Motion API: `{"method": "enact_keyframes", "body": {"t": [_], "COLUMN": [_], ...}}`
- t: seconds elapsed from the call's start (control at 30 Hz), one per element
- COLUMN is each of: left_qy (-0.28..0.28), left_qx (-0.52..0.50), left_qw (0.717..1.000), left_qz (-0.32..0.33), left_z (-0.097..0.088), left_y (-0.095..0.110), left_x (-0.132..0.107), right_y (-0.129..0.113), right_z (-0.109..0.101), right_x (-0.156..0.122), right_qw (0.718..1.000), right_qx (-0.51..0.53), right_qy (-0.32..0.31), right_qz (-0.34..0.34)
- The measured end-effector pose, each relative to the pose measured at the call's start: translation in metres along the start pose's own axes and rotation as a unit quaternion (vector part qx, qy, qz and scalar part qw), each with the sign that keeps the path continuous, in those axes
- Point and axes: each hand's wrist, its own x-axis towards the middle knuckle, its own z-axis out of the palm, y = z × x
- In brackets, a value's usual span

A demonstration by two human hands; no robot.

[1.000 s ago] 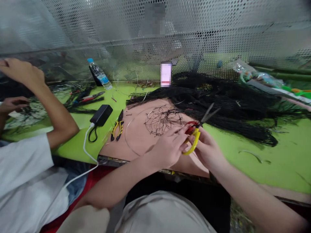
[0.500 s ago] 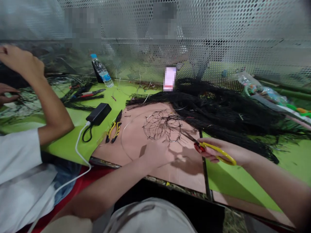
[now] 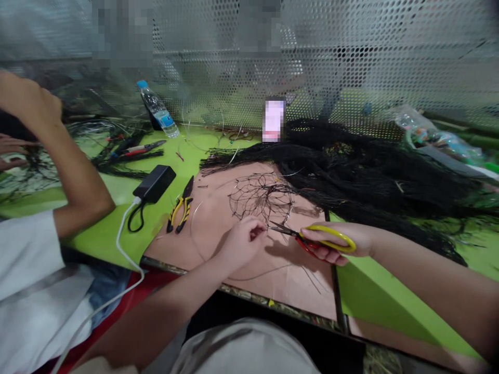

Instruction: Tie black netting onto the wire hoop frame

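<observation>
My left hand [image 3: 242, 243] is closed in a pinch at the near edge of a dark, knotted thread net [image 3: 253, 200]; thread or thin wire seems to be between the fingertips, though too fine to name surely. In my right hand [image 3: 360, 238] is a pair of scissors [image 3: 290, 231] with yellow and red handles. Their blades point left, slightly parted, with the tips close to my left fingertips and the net's near edge. The net lies spread on a pinkish board [image 3: 249, 267]. A thin strand [image 3: 268, 272] curves across the board below my hands.
Pliers [image 3: 180, 210] lie left of the net, beside a black adapter [image 3: 154, 183] with a white cable. A large heap of black threads [image 3: 362, 171] covers the back right. Behind stand a water bottle [image 3: 159, 110] and a phone [image 3: 274, 120]. A co-worker's arm [image 3: 80, 156] is at left.
The scissors have moved left, their tips now near my left fingers. My left hand has turned, its pinch now visible at the net's edge. The loose strand below shows more clearly.
</observation>
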Motion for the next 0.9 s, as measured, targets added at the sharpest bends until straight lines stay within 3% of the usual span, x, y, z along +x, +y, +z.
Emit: {"method": "enact_keyframes", "body": {"t": [0.4, 0.53, 0.7, 0.9], "left_qy": [-0.021, -0.018, -0.01, 0.013], "left_qx": [-0.081, -0.078, -0.074, -0.059], "left_qw": [0.996, 0.996, 0.996, 0.997], "left_qz": [-0.031, -0.028, -0.041, -0.039], "left_z": [-0.006, -0.006, -0.005, -0.003], "left_y": [-0.018, -0.016, -0.011, -0.009], "left_x": [0.006, 0.005, 0.005, 0.003], "right_y": [-0.005, -0.008, -0.007, -0.004], "right_z": [0.0, 0.002, 0.004, 0.006], "right_x": [0.016, 0.023, 0.027, 0.029], "right_qw": [0.999, 0.998, 0.999, 0.996], "right_qx": [0.019, 0.01, -0.024, -0.035], "right_qy": [-0.035, -0.063, -0.033, -0.044], "right_qz": [0.013, 0.001, -0.032, -0.073]}}
